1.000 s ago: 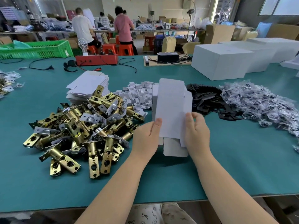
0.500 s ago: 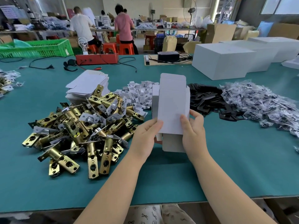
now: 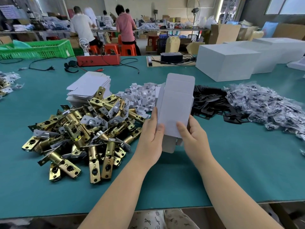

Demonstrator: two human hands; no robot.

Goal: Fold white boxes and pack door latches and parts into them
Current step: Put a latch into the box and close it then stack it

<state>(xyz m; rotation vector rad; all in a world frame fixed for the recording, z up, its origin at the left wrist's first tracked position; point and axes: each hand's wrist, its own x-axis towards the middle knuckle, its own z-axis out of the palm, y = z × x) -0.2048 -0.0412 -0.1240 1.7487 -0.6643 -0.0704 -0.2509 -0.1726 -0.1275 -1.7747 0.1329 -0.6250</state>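
Note:
Both hands hold a small white box [image 3: 175, 104] upright above the green table, its top flap open and its lower flaps hanging below my fingers. My left hand [image 3: 151, 136] grips its left edge, my right hand [image 3: 192, 134] its right edge, thumbs on the front panel. A heap of brass door latches [image 3: 79, 134] lies to the left. Behind it sits a stack of flat white box blanks [image 3: 87, 88]. Small white card inserts [image 3: 142, 96] are piled behind the box. Black plates [image 3: 209, 103] and bagged parts [image 3: 264, 106] lie to the right.
Large white cartons [image 3: 226, 61] stand at the back right. A red tool case [image 3: 99, 60] with cables and a green crate [image 3: 38, 48] sit at the back left. People work at benches beyond the table. The table's front edge [image 3: 148, 210] runs close below my forearms.
The box has been raised and squared up from a flatter sheet into a tube. Both hands have moved up and closer together on its lower part.

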